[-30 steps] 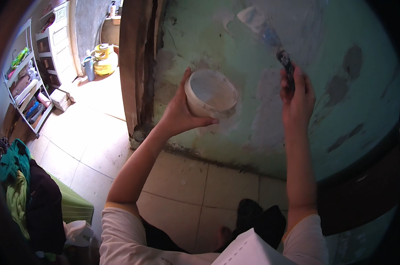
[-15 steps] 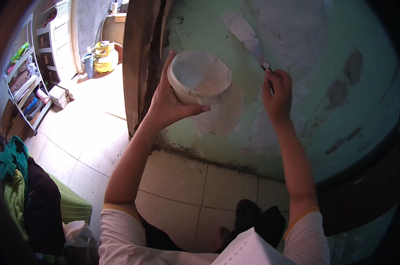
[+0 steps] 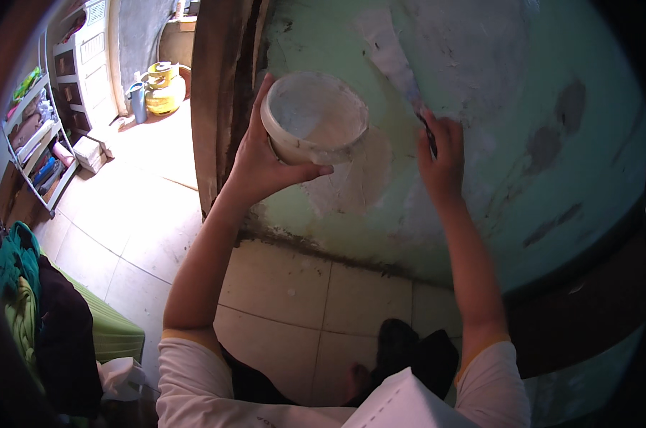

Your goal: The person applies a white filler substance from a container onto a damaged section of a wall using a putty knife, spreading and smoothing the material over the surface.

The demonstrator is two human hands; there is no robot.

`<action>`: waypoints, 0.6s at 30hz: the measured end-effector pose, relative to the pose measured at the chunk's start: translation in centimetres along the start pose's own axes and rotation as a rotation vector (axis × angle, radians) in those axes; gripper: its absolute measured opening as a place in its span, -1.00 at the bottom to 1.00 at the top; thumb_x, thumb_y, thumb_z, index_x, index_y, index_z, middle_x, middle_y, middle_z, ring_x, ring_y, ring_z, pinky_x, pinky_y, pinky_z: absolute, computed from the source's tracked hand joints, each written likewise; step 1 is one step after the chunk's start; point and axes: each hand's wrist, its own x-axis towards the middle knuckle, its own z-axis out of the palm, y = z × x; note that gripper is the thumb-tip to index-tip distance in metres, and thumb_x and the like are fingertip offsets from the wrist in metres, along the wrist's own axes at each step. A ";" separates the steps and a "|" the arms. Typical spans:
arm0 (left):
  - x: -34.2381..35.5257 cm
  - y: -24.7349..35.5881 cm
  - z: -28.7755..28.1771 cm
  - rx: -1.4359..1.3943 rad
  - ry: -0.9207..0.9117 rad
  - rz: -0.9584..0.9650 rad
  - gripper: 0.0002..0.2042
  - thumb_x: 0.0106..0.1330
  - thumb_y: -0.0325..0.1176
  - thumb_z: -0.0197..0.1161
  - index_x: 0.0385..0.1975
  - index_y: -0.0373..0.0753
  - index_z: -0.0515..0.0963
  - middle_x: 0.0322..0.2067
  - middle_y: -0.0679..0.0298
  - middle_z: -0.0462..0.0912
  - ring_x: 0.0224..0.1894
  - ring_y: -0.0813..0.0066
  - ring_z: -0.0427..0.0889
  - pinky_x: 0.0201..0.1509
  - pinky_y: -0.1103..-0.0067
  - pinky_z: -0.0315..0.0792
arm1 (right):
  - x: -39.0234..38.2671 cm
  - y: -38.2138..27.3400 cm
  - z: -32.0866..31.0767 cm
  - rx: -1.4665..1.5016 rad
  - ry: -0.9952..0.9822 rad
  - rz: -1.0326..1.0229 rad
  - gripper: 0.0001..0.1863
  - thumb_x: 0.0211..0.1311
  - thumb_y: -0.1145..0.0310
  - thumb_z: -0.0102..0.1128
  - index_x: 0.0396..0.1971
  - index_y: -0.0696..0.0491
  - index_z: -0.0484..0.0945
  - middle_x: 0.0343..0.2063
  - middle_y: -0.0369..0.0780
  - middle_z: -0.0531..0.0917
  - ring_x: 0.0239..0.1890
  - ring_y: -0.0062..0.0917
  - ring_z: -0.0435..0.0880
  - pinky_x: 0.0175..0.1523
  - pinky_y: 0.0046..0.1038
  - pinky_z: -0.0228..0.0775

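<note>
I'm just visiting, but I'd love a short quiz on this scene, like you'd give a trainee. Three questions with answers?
1. Fill in the blank: the pale round tub is held in the person's ____ hand.
2. True or false: the spatula is inside the tub.
3. Which thing stands beside the yellow gas cylinder?
A) a ladder
B) a blue-grey container
C) a bicycle

Key:
1. Left: the left hand holds it.
2. False: the right hand holds it outside the tub, up by the green wall.
3. B
</note>
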 end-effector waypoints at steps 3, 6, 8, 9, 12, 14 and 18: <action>0.2 0.1 -0.5 0.027 0.022 0.003 0.41 -0.26 -0.14 0.76 0.56 -0.14 -0.24 0.33 0.09 0.38 0.38 0.21 0.39 0.45 0.28 0.33 | -2.1 -0.3 -0.8 0.084 0.041 0.061 -0.57 0.27 0.55 0.26 0.16 0.07 0.55 -0.19 -0.11 0.51 -0.13 -0.23 0.55 -0.03 -0.27 0.46; 0.3 0.0 -0.4 -0.008 0.029 -0.020 0.41 -0.26 -0.16 0.76 0.56 -0.17 -0.24 0.33 0.09 0.38 0.38 0.21 0.39 0.44 0.29 0.34 | -0.5 -0.2 -0.7 0.066 0.066 -0.014 -0.59 0.28 0.55 0.25 0.14 0.08 0.57 -0.19 -0.12 0.52 -0.12 -0.23 0.55 -0.03 -0.28 0.46; 0.2 -0.1 -0.2 -0.086 0.024 -0.045 0.41 -0.25 -0.17 0.76 0.56 -0.20 -0.25 0.33 0.09 0.37 0.38 0.21 0.39 0.44 0.29 0.34 | 2.0 -0.1 -0.7 0.021 0.063 -0.096 -0.61 0.29 0.54 0.25 0.13 0.08 0.58 -0.18 -0.13 0.53 -0.12 -0.23 0.55 -0.02 -0.29 0.47; 0.3 -0.1 -0.2 -0.068 0.013 -0.043 0.41 -0.25 -0.17 0.76 0.55 -0.21 -0.25 0.33 0.08 0.37 0.38 0.21 0.39 0.44 0.29 0.34 | 3.3 0.1 -0.6 -0.001 0.058 -0.133 -0.62 0.29 0.53 0.25 0.12 0.08 0.58 -0.17 -0.13 0.54 -0.11 -0.22 0.55 -0.02 -0.28 0.47; 0.3 0.1 0.0 -0.021 -0.007 -0.020 0.41 -0.25 -0.16 0.76 0.55 -0.24 -0.25 0.33 0.08 0.36 0.38 0.21 0.39 0.44 0.30 0.33 | 5.4 2.2 -1.4 -0.128 -0.033 -0.225 -0.65 0.29 0.51 0.26 0.08 0.09 0.60 -0.14 -0.14 0.56 -0.10 -0.22 0.56 0.00 -0.27 0.47; 0.2 0.0 -0.1 -0.019 -0.002 -0.001 0.41 -0.24 -0.16 0.76 0.55 -0.23 -0.25 0.33 0.08 0.36 0.38 0.21 0.39 0.44 0.30 0.33 | 5.8 4.1 -2.9 -0.188 -0.104 -0.281 -0.67 0.28 0.50 0.27 0.05 0.08 0.62 -0.13 -0.14 0.56 -0.10 -0.22 0.56 0.01 -0.25 0.47; 0.2 -0.5 -0.1 0.001 0.000 -0.001 0.40 -0.24 -0.16 0.75 0.55 -0.24 -0.24 0.34 0.07 0.36 0.38 0.21 0.39 0.45 0.31 0.32 | 7.1 6.7 -7.2 -0.169 -0.121 -0.321 -0.68 0.27 0.52 0.27 0.03 0.06 0.63 -0.14 -0.14 0.56 -0.08 -0.22 0.57 0.04 -0.25 0.46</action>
